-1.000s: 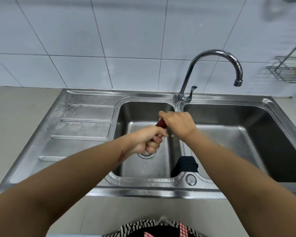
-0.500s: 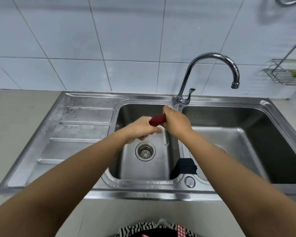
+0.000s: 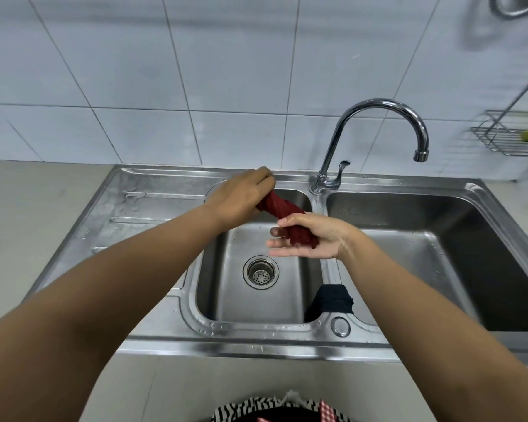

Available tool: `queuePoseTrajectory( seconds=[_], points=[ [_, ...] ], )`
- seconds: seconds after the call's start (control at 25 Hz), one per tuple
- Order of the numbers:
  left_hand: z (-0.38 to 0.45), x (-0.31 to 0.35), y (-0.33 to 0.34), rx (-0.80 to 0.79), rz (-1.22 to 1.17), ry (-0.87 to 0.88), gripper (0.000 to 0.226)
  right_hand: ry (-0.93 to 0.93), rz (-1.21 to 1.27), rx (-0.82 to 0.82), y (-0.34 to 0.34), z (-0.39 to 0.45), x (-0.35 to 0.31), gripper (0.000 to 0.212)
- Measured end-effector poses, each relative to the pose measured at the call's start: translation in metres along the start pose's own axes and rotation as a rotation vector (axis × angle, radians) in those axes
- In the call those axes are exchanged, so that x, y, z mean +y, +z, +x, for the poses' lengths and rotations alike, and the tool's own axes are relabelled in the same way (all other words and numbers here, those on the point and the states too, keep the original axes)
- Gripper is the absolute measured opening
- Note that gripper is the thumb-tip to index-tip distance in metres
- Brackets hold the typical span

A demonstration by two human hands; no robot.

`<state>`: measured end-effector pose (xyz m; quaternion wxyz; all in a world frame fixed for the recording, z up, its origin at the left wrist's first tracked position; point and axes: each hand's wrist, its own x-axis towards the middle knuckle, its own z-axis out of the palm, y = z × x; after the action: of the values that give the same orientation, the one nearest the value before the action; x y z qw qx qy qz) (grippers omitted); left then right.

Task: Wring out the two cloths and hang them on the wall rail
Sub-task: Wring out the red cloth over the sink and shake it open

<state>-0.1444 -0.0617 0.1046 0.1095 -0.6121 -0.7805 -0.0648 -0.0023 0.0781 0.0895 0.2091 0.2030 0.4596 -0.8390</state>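
- Two hands grip one red cloth (image 3: 282,208) above the left basin (image 3: 256,287) of a steel double sink (image 3: 153,190).
- Left hand (image 3: 241,197): clenched around the cloth's far end, knuckles up, fingers wrapped out of sight.
- Right hand (image 3: 314,239): palm turned up and wet, fingers (image 3: 282,252) largely extended, the thumb pressing the cloth's near end into the palm; a loose hold, not a fist.
- Red cloth: twisted into a tight rope running diagonally between the two hands, the spiral folds plain along its exposed middle; its near end bunches in the right palm.
- Dark cloth (image 3: 333,300): draped over the divider between the two basins at the front, crumpled, touched by neither hand.
- Markings: no legible brand, label or writing on cloths, sink or tap (image 3: 378,123).
- Drain strainer (image 3: 260,272) lies directly below the hands.
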Motion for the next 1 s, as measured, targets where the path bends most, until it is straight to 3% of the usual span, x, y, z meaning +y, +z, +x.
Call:
queuePoseTrajectory(
  seconds=[0.04,0.16,0.24,0.44,0.52,0.68,0.8,1.0],
  points=[
    [0.002,0.001,-0.006,0.01,0.014,0.006,0.029,0.025,0.006,-0.03,0.006,-0.001,0.002,0.004],
    [0.005,0.001,-0.021,-0.002,0.101,0.022,0.029,0.129,-0.207,-0.104,0.018,0.0,0.003,0.009],
    [0.006,0.001,-0.026,-0.098,0.16,0.051,0.026,0.172,-0.46,-0.045,0.021,0.005,0.003,0.012],
    [0.006,0.01,-0.011,-0.332,0.192,-0.093,0.014,0.011,-1.583,0.585,0.013,0.021,0.003,0.019],
    [0.003,0.024,0.0,-0.407,0.08,-0.223,0.015,-0.03,-1.822,0.766,0.008,0.019,0.005,0.027],
    [-0.002,0.05,0.016,-0.506,-0.399,-0.509,0.007,-0.193,-1.99,0.815,-0.004,0.018,0.007,0.022],
    [-0.012,0.063,0.02,-0.482,-1.011,-0.778,0.011,-0.292,-2.017,0.805,-0.008,0.017,0.008,0.014],
    [-0.02,0.085,0.014,-0.405,-1.729,-1.025,0.027,-0.503,-2.043,0.835,-0.006,0.015,0.002,0.011]
  ],
)
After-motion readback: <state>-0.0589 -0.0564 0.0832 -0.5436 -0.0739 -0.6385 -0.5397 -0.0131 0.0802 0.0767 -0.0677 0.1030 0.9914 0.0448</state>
